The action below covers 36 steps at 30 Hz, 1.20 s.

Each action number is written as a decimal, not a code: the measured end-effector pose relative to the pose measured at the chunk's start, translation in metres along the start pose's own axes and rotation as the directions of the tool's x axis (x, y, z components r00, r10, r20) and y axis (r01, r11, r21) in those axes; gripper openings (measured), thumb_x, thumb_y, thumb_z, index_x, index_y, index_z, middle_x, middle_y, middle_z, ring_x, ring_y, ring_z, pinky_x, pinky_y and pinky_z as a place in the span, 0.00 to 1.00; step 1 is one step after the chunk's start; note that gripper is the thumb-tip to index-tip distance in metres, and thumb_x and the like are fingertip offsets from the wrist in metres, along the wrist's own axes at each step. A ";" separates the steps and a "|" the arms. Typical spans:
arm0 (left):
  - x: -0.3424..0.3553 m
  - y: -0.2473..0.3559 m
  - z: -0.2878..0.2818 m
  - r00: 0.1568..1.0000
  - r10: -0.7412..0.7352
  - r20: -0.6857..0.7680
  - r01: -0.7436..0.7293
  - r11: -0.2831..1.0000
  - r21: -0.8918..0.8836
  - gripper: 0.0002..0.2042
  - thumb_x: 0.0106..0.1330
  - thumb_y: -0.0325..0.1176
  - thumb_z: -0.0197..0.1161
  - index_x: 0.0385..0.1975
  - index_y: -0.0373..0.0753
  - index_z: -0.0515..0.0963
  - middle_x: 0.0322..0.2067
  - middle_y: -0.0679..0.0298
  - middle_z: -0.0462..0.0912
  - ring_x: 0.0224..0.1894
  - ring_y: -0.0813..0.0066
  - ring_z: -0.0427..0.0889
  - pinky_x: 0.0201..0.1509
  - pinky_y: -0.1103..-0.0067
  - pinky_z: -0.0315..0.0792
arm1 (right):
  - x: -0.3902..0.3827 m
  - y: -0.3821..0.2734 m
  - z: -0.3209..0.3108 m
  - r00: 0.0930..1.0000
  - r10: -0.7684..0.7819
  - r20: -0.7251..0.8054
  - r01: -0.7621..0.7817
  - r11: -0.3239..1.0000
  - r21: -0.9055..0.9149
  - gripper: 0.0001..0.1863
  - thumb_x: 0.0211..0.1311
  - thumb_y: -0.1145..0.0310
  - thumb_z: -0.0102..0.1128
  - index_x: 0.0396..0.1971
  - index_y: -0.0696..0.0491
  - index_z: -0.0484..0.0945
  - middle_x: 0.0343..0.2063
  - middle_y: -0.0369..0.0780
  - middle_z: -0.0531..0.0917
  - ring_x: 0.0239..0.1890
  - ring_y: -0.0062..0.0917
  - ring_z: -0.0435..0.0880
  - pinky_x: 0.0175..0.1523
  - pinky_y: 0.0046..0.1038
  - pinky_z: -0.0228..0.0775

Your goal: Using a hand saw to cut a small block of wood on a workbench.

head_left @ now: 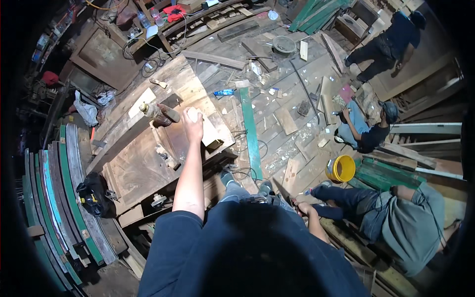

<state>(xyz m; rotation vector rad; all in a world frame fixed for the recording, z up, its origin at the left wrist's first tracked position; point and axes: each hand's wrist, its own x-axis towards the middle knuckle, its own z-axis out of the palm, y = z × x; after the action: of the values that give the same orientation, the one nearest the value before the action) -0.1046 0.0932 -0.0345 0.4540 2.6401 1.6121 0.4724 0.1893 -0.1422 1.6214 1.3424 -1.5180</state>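
My left hand (pixel 193 129) reaches out over the wooden workbench (pixel 133 173). Its fingers are closed round the far end of a pale wooden block (pixel 210 133) lying near the bench's right edge. Just left of that hand are a brownish bottle (pixel 157 115) and a thick timber beam (pixel 123 143). A wooden tool (pixel 166 151), its exact kind unclear, lies on the bench below them. Down by my right hip, my right hand (pixel 303 206) is closed on the end of a flat dark blade that looks like a handsaw (pixel 282 191); its handle is mostly hidden.
Close on my right, a person in grey (pixel 403 222) bends over; another crouches (pixel 368 128) and a third stands (pixel 388 44) farther off. A yellow bucket (pixel 341 169) stands nearby. Offcuts and a green board (pixel 251 133) litter the floor. Long planks (pixel 81 198) are stacked at left.
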 end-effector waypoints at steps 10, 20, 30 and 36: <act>0.000 0.004 0.000 0.998 0.056 -0.012 -0.056 0.998 0.005 0.20 0.58 0.32 0.63 0.49 0.38 0.67 0.45 0.52 0.71 0.50 0.57 0.72 0.56 0.69 0.66 | -0.052 -0.063 0.030 0.991 0.015 -0.130 0.002 0.991 0.132 0.20 0.64 0.54 0.54 0.26 0.59 0.78 0.19 0.39 0.77 0.19 0.24 0.72 0.26 0.32 0.61; 0.001 -0.007 0.003 0.994 0.108 -0.005 -0.108 0.994 -0.028 0.20 0.59 0.34 0.61 0.49 0.36 0.67 0.46 0.50 0.72 0.51 0.55 0.72 0.57 0.67 0.65 | -0.089 -0.091 -0.005 0.961 -0.253 0.107 0.251 0.967 0.033 0.22 0.59 0.52 0.59 0.14 0.55 0.75 0.14 0.37 0.77 0.18 0.22 0.75 0.26 0.25 0.64; 0.001 -0.010 -0.001 0.999 0.032 0.006 -0.032 0.999 0.012 0.21 0.61 0.37 0.62 0.50 0.36 0.67 0.47 0.51 0.70 0.51 0.56 0.72 0.57 0.67 0.65 | -0.062 -0.071 0.021 0.848 -0.441 -0.295 0.370 0.890 -0.268 0.27 0.58 0.48 0.60 0.18 0.61 0.79 0.12 0.41 0.76 0.17 0.24 0.75 0.28 0.32 0.68; 0.007 -0.020 0.006 0.993 0.113 -0.041 -0.113 0.994 -0.010 0.15 0.69 0.37 0.51 0.49 0.36 0.68 0.46 0.50 0.72 0.53 0.53 0.70 0.59 0.66 0.60 | -0.087 -0.103 0.033 0.763 -0.563 -0.317 0.540 0.825 -0.165 0.29 0.64 0.48 0.55 0.15 0.59 0.74 0.11 0.36 0.73 0.17 0.18 0.71 0.25 0.29 0.64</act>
<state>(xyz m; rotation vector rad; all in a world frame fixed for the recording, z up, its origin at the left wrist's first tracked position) -0.1151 0.0918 -0.0538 0.5868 2.6778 1.6839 0.3771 0.1711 -0.0430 1.5850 2.2068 -1.5046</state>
